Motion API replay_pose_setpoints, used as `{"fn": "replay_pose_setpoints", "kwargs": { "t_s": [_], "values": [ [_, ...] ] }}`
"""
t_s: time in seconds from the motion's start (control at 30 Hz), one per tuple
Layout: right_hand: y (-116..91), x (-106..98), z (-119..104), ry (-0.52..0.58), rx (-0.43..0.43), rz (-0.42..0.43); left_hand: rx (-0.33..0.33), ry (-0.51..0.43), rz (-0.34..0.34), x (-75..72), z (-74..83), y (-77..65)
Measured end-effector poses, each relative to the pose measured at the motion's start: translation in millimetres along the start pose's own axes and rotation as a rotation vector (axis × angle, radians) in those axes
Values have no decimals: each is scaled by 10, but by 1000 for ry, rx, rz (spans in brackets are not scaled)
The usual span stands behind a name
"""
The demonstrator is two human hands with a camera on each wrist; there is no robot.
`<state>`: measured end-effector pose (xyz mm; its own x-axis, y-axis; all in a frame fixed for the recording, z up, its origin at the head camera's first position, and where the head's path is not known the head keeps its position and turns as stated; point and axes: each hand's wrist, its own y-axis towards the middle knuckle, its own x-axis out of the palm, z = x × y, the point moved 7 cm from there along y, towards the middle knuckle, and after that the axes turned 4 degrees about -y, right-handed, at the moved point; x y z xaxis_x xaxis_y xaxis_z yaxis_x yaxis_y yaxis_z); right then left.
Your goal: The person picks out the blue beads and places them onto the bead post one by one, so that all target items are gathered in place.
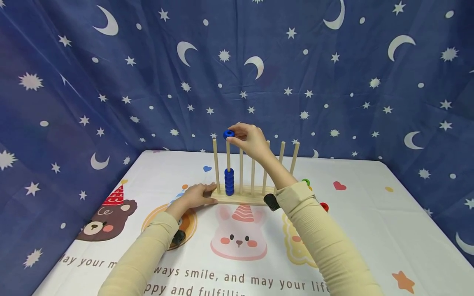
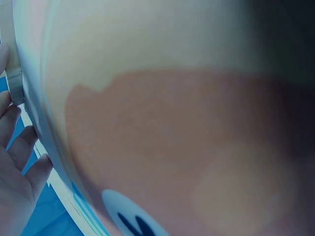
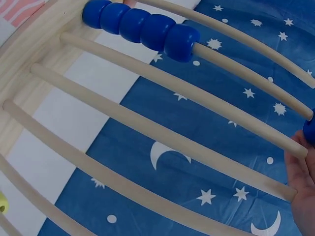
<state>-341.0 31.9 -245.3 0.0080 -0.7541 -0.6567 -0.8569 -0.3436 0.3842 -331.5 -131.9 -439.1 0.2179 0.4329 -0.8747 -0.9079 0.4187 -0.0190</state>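
A wooden peg rack (image 1: 240,200) stands on the table, with a row of upright pegs. Several blue beads (image 1: 229,182) are stacked at the bottom of its second peg from the left. My right hand (image 1: 252,142) pinches another blue bead (image 1: 228,134) between thumb and fingers, right at the tip of that same peg. In the right wrist view the held bead (image 3: 309,129) shows only partly, at the right edge. My left hand (image 1: 196,195) holds the left end of the rack's base, thumb in front and fingers behind; the left wrist view shows its spread fingers (image 2: 22,147).
Behind the right forearm lie a green bead (image 1: 305,181) and a red bead (image 1: 324,206), partly covered by the sleeve. A printed white cloth (image 1: 370,230) covers the table. A blue curtain (image 1: 281,74) with moons and stars hangs behind it.
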Motion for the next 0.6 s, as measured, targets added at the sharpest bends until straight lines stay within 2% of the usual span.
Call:
{"fn": "replay_pose_setpoints", "kwargs": {
  "t_s": [0.6],
  "values": [
    [10, 20, 25, -47, 3, -58, -4, -14, -4, -4, -16, 10]
  ]
}}
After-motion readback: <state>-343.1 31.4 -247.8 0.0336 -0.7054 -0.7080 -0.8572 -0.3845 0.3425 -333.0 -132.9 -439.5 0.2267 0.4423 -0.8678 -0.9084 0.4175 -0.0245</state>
